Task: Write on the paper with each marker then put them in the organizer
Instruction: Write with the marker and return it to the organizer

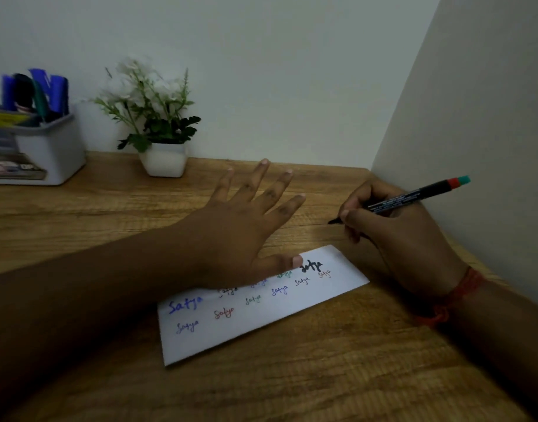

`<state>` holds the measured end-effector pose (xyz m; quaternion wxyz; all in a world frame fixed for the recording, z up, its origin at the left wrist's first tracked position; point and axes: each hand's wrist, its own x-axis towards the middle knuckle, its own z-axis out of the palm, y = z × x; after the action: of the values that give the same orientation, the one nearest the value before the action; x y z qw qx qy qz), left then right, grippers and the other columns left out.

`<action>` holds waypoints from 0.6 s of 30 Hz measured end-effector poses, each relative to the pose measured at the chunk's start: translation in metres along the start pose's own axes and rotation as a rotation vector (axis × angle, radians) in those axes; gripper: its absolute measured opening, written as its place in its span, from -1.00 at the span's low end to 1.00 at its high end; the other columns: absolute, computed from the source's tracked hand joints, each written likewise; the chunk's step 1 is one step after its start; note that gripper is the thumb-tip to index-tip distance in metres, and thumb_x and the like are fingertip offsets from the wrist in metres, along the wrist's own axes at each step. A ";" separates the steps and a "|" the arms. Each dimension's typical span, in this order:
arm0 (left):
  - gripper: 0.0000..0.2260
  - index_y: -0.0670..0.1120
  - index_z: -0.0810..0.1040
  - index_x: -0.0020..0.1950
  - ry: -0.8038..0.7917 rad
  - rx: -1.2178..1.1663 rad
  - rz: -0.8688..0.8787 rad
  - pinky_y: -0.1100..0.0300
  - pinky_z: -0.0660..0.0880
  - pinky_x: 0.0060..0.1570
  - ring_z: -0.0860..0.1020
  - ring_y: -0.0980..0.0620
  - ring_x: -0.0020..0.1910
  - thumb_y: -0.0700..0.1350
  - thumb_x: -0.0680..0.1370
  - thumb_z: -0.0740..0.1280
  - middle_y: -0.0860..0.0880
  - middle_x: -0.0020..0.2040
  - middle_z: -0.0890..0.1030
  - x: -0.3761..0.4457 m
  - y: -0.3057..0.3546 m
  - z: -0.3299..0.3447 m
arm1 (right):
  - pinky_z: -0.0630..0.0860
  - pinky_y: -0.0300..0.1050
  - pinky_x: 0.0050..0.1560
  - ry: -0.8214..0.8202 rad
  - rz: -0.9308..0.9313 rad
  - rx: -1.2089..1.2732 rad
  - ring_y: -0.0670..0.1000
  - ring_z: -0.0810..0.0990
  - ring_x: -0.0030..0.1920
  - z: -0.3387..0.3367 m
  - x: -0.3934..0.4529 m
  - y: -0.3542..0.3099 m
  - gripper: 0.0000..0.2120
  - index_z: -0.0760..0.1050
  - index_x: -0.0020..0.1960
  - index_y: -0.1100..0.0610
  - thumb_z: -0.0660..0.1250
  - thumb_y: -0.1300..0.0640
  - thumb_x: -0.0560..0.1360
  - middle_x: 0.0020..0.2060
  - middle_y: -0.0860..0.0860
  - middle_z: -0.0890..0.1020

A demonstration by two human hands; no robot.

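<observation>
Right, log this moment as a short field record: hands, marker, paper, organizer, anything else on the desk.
left hand: open, fingers spread, over the upper edge of the paper
right hand: grips the black marker, tip off the paper, beyond its far right end
paper: flat on the wooden desk, one word repeated in blue, red, green and black
organizer: far left, several markers standing in it
potted plant: white pot, by the wall
</observation>
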<state>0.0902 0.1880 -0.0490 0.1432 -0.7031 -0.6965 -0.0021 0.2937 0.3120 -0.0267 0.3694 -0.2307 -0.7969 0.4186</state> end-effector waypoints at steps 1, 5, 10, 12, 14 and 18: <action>-0.23 0.15 -0.35 0.55 0.010 0.006 0.021 -0.35 -0.22 0.44 -0.51 -0.05 0.47 0.50 0.48 -0.21 0.02 0.55 -0.42 0.000 -0.002 -0.001 | 0.54 -0.03 -0.19 0.004 -0.014 0.005 0.04 0.58 -0.28 0.000 0.000 -0.001 -0.92 0.56 -0.16 0.23 0.37 0.35 0.50 -0.31 0.09 0.61; -0.24 0.15 -0.35 0.55 0.021 -0.069 0.033 -0.32 -0.25 0.45 -0.49 0.00 0.48 0.49 0.48 -0.20 0.06 0.56 -0.40 0.003 -0.010 -0.009 | 0.56 0.00 -0.16 0.050 -0.079 0.063 0.07 0.60 -0.26 -0.002 0.006 -0.006 -0.92 0.54 -0.14 0.23 0.36 0.35 0.51 -0.29 0.09 0.62; -0.27 0.17 -0.25 0.58 0.065 -0.182 -0.072 -0.26 -0.22 0.49 -0.41 0.06 0.52 0.45 0.50 -0.16 0.12 0.58 -0.31 0.003 -0.034 -0.006 | 0.60 0.01 -0.13 0.015 -0.107 0.058 0.06 0.63 -0.24 0.003 0.028 -0.012 -0.95 0.54 -0.09 0.25 0.36 0.35 0.52 -0.25 0.12 0.65; -0.26 0.16 -0.19 0.59 0.042 -0.187 -0.103 -0.26 -0.20 0.49 -0.39 0.07 0.53 0.45 0.50 -0.12 0.12 0.59 -0.27 0.002 -0.043 -0.001 | 0.61 -0.04 -0.13 -0.024 -0.099 0.001 0.03 0.65 -0.25 0.010 0.042 -0.014 -0.94 0.54 -0.09 0.22 0.38 0.34 0.50 -0.25 0.11 0.66; -0.25 0.15 -0.11 0.60 0.028 -0.207 -0.113 -0.25 -0.19 0.50 -0.34 0.08 0.55 0.46 0.49 -0.09 0.12 0.61 -0.17 0.002 -0.047 0.002 | 0.60 -0.16 -0.16 -0.028 -0.105 -0.026 -0.03 0.66 -0.26 0.018 0.052 -0.012 -0.93 0.54 -0.08 0.24 0.40 0.36 0.48 -0.24 0.08 0.67; -0.31 0.15 0.12 0.57 0.072 -0.266 -0.088 -0.21 -0.20 0.50 -0.14 0.11 0.58 0.42 0.49 0.01 0.16 0.59 0.09 0.000 -0.050 0.007 | 0.64 0.03 -0.01 -0.092 -0.122 -0.108 0.04 0.69 -0.06 0.025 0.053 0.009 -0.89 0.57 -0.04 0.22 0.45 0.33 0.46 -0.09 0.10 0.69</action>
<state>0.0397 0.1888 -0.0462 0.0735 -0.6840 -0.7148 -0.1258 0.2419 0.3403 -0.0230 0.3444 -0.1820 -0.8469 0.3620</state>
